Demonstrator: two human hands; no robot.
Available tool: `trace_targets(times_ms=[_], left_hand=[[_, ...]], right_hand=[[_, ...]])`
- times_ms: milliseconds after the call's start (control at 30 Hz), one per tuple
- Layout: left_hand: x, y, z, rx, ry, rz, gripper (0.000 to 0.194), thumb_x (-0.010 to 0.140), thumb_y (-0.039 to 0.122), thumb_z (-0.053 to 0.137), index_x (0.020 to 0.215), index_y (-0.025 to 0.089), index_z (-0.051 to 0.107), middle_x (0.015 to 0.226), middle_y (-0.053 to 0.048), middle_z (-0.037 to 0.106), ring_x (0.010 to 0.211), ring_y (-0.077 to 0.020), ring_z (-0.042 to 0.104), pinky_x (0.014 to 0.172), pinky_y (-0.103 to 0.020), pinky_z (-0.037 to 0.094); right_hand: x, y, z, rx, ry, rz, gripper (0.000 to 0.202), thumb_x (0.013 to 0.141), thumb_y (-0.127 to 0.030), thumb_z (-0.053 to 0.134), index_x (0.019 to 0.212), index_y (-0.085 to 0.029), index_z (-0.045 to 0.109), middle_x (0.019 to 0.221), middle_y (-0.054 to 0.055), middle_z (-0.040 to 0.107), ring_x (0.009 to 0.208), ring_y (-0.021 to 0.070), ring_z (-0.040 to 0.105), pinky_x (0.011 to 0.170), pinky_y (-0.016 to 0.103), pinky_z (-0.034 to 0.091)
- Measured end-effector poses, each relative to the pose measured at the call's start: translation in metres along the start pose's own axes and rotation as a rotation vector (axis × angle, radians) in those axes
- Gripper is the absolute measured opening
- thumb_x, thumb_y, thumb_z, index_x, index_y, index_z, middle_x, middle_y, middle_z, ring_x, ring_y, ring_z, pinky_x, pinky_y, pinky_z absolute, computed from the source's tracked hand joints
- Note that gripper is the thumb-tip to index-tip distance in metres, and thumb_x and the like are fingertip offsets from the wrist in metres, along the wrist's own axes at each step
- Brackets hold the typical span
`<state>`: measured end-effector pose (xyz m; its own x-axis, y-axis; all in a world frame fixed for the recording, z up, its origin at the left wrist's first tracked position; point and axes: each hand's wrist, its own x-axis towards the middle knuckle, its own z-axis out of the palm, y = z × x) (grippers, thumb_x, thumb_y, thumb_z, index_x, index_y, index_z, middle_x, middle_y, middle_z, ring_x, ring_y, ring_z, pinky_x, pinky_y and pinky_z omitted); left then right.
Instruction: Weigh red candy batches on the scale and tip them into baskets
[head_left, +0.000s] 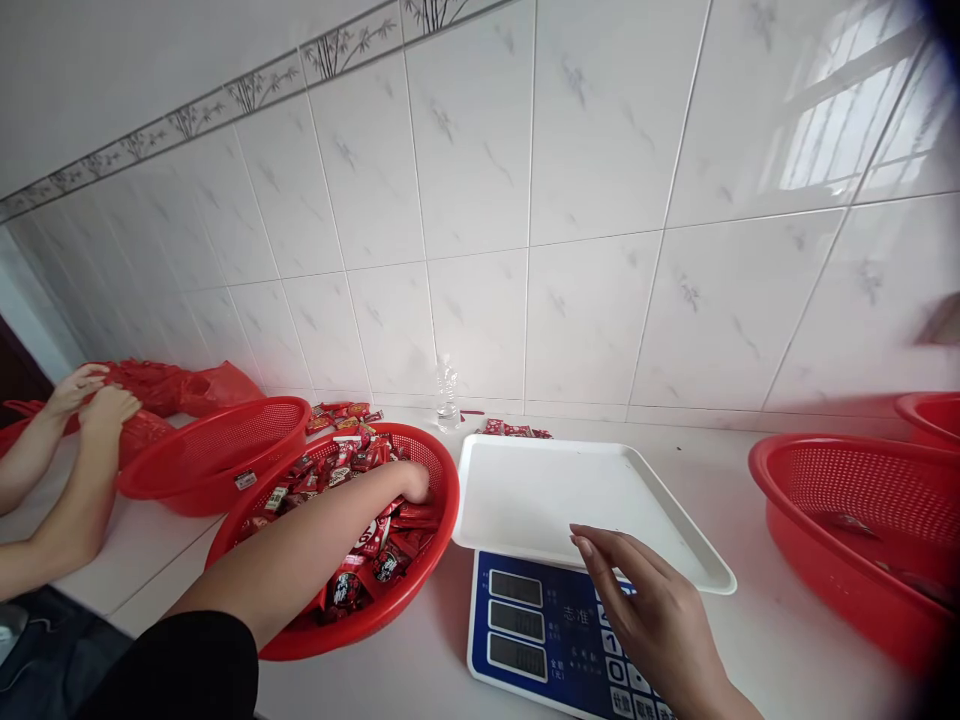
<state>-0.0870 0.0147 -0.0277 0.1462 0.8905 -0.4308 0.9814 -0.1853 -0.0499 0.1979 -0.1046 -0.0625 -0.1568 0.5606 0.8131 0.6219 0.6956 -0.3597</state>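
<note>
My left hand (415, 482) reaches into a red basket (448, 480) filled with small red wrapped packets (373, 540); its fingers are hidden among them. Over the blue keypad panel of a weighing scale (559, 625) hovers my right hand (645, 595). Its fingers are bent, with the thumb and index fingertips near each other at the front edge of the white tray (540, 490). Whether anything is between those fingertips is too small to tell. The tray on the scale holds nothing visible.
At the left, another person's hands (105, 400) hold a red plastic bag (142, 435) beside a second red basket (217, 450). A clear bottle (448, 395) and loose packets (516, 430) lie along the tiled wall. Another red basket (840, 530) stands at the right.
</note>
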Motion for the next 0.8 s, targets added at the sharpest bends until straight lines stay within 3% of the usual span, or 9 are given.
trace_targets(times_ms=[200,300,467,567,700,800], left_hand=[[0.007,0.004,0.002,0.113,-0.051,-0.168,0.03,0.061,0.026,0.067,0.088,0.014,0.073,0.103,-0.022,0.067,0.103,-0.041,0.056,0.083,-0.047,0.045],[0.002,0.003,-0.002,0.092,-0.078,-0.119,0.033,0.063,0.033,0.066,0.091,0.015,0.073,0.102,-0.019,0.068,0.103,-0.0366,0.057,0.084,-0.041,0.045],[-0.014,0.001,-0.012,0.012,-0.136,-0.027,0.045,0.067,0.039,0.061,0.103,0.014,0.069,0.103,-0.014,0.068,0.081,-0.0274,0.064,0.069,-0.032,0.048],[-0.02,0.001,-0.019,-0.007,-0.136,0.0,0.037,0.063,0.036,0.065,0.093,0.015,0.071,0.094,-0.011,0.07,0.077,-0.0254,0.062,0.066,-0.03,0.047],[-0.025,-0.008,-0.029,-0.041,-0.116,0.033,0.013,0.06,0.03,0.067,0.062,0.018,0.07,0.066,-0.003,0.066,0.067,-0.0201,0.058,0.064,-0.026,0.043],[-0.035,-0.023,-0.039,-0.105,-0.08,0.045,0.014,0.062,0.032,0.066,0.059,0.018,0.068,0.058,0.001,0.061,0.061,-0.015,0.053,0.06,-0.023,0.039]], right_hand=[[-0.001,0.001,0.001,-0.003,-0.009,0.009,0.017,0.089,-0.028,0.048,0.09,-0.022,0.063,0.08,0.002,0.07,0.068,0.0129,0.066,0.056,0.02,0.053],[-0.001,0.002,0.001,-0.005,-0.009,0.023,0.018,0.089,-0.03,0.047,0.09,-0.022,0.064,0.079,0.002,0.071,0.068,0.0132,0.066,0.055,0.02,0.053],[0.001,0.004,0.001,0.01,-0.014,0.049,0.02,0.089,-0.032,0.047,0.088,-0.022,0.064,0.081,0.002,0.071,0.07,0.0138,0.067,0.055,0.021,0.053],[0.001,0.004,0.001,0.021,-0.016,0.081,0.021,0.089,-0.034,0.047,0.088,-0.022,0.064,0.081,0.002,0.071,0.068,0.0134,0.066,0.052,0.02,0.053],[0.002,0.003,0.001,0.052,-0.031,0.122,0.023,0.089,-0.035,0.046,0.088,-0.022,0.065,0.08,0.003,0.071,0.065,0.0134,0.066,0.043,0.019,0.05],[0.001,0.003,0.001,0.058,-0.049,0.139,0.024,0.089,-0.037,0.046,0.088,-0.022,0.065,0.08,0.003,0.071,0.066,0.0138,0.066,0.043,0.019,0.05]])
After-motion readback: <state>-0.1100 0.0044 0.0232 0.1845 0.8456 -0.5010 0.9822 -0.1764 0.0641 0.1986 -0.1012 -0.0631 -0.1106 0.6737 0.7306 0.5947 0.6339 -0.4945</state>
